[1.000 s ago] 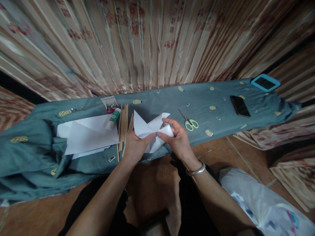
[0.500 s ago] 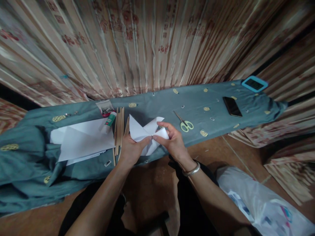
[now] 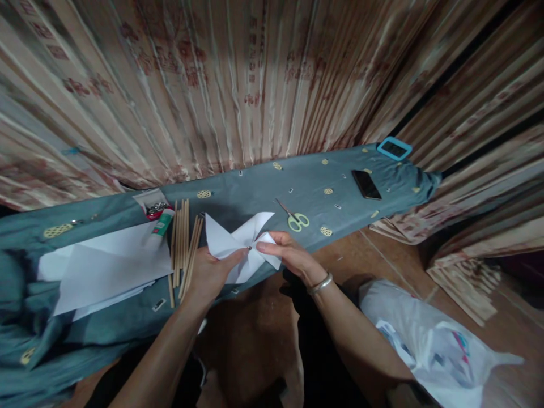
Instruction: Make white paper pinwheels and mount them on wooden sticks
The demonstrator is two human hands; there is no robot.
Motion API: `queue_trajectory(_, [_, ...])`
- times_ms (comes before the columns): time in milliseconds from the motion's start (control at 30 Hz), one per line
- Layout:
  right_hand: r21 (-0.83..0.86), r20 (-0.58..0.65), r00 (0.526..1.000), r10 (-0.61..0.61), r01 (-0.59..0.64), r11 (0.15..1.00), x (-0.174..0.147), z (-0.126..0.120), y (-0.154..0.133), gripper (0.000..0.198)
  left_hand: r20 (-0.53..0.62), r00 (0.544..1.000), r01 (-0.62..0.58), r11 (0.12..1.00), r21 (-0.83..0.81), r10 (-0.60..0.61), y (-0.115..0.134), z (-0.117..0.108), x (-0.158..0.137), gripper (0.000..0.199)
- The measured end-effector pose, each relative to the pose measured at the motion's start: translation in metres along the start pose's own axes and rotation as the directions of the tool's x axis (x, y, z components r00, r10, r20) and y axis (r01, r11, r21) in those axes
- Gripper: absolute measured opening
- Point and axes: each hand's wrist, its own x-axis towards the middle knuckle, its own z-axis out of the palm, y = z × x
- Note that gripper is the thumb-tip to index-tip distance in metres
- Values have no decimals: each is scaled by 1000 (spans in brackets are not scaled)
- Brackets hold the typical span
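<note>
A white paper pinwheel (image 3: 222, 238) is held between both hands above the near edge of the cloth-covered table. At its centre shows a small shiny metal pin head (image 3: 249, 248). My left hand (image 3: 211, 273) is closed on the pinwheel's left side, its thumb reaching to the pin. From the right, my right hand (image 3: 293, 256), with a silver bangle at the wrist, pinches the right blade close to the centre. Fingers behind the paper are hidden. Just left of the pinwheel lie several thin wooden sticks (image 3: 182, 238).
White paper sheets (image 3: 114, 260), a glue stick (image 3: 162, 223) and an opened packet of small metal pieces (image 3: 153, 205) lie left. Green-handled scissors (image 3: 297, 221), a dark phone (image 3: 366, 184) and a blue-framed device (image 3: 394, 148) lie right. A plastic bag (image 3: 425, 340) stands on the floor.
The view has turned right, so everything sits further left. My right fingers have shifted from the blade's upper edge nearer the centre, and the pin head shows more clearly.
</note>
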Motion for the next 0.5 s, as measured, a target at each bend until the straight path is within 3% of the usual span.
queue_trajectory(133, [12,-16,1000,-1,2,1000,1,1,0,32,23,1000,-3,1000,-30,4,-3,3,-1,35])
queue_trajectory(500, [-162,-23,995,-97,92,983,8,-7,8,29,5,1000,-14,998,53,14,2,5,-5,28])
